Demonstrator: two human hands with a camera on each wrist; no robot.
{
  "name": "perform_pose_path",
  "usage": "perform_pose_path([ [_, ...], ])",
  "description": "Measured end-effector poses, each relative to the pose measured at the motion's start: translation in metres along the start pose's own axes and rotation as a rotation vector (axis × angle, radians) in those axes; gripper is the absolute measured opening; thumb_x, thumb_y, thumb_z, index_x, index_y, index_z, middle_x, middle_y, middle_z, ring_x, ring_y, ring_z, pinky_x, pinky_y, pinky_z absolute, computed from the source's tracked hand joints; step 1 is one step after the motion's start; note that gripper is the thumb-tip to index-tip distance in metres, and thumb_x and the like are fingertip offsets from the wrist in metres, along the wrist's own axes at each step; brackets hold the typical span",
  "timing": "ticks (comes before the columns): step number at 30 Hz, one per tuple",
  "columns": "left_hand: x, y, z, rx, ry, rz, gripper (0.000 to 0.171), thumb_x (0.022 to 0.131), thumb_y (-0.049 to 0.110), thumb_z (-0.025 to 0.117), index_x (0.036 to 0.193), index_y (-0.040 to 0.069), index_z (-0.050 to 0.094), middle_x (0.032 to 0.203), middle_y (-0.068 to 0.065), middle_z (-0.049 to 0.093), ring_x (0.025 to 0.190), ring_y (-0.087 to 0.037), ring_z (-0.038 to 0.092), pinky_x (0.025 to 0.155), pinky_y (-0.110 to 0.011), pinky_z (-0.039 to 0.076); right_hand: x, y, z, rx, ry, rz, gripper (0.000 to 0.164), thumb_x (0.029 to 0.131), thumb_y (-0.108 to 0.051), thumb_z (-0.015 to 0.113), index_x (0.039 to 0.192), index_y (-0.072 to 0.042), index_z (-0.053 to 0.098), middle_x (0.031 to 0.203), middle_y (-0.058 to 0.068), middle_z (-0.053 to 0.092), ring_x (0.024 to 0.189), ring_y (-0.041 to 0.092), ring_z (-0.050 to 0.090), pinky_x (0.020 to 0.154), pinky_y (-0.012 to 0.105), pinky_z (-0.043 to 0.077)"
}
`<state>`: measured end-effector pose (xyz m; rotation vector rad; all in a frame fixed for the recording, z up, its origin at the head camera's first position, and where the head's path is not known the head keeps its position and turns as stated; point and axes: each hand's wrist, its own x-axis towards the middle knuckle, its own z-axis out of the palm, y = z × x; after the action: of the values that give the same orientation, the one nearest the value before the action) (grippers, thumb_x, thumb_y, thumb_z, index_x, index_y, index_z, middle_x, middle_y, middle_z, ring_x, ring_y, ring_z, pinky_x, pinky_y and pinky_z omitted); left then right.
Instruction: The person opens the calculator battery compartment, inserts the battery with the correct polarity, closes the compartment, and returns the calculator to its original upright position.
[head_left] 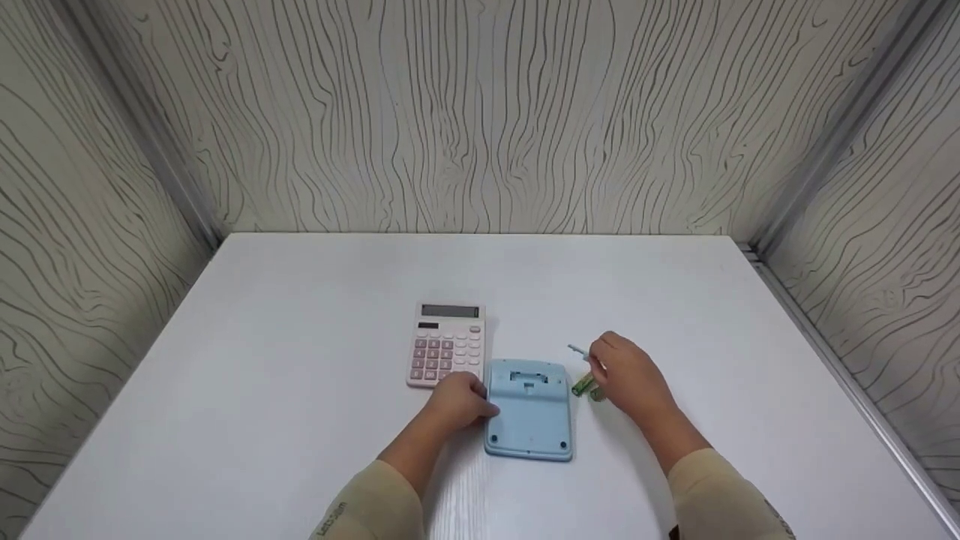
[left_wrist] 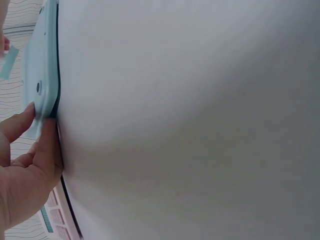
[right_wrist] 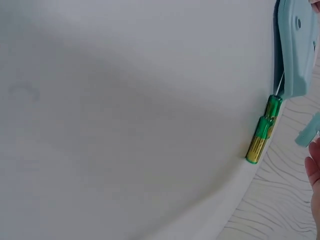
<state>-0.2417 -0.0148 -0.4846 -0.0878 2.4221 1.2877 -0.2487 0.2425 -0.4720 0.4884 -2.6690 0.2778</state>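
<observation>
A light blue calculator [head_left: 529, 420] lies face down, the battery slot [head_left: 529, 377] in its back uncovered. My left hand [head_left: 459, 399] grips its left edge, with the thumb on the back and the fingers at the side, as the left wrist view shows too. To the right, my right hand [head_left: 628, 373] pinches a small light blue battery cover [right_wrist: 308, 131] above the table. Below that hand, two green and gold batteries [right_wrist: 261, 135] lie close beside the calculator; the hand partly hides them in the head view.
A pink calculator [head_left: 448, 345] lies face up just left of the blue one, its near right corner behind my left hand. Both rest on a white table [head_left: 300, 337]. Wood-grain panels [head_left: 480, 112] stand along the table's back and sides.
</observation>
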Motion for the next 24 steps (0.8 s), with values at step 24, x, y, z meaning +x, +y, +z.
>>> perform_pose_path([
  [24, 0.003, 0.0, 0.004, -0.003, 0.023, -0.027, 0.023, 0.072, 0.012, 0.075, 0.089, 0.007, 0.06, 0.08, -0.004, 0.057, 0.072, -0.017, 0.056, 0.067, -0.029, 0.05, -0.028, 0.057, 0.009, -0.137, -0.297, 0.083, 0.007, 0.084, -0.006, 0.06, 0.09, -0.004, 0.061, 0.084, 0.008, 0.059, 0.078, 0.026, 0.061, 0.069, 0.038, 0.051],
])
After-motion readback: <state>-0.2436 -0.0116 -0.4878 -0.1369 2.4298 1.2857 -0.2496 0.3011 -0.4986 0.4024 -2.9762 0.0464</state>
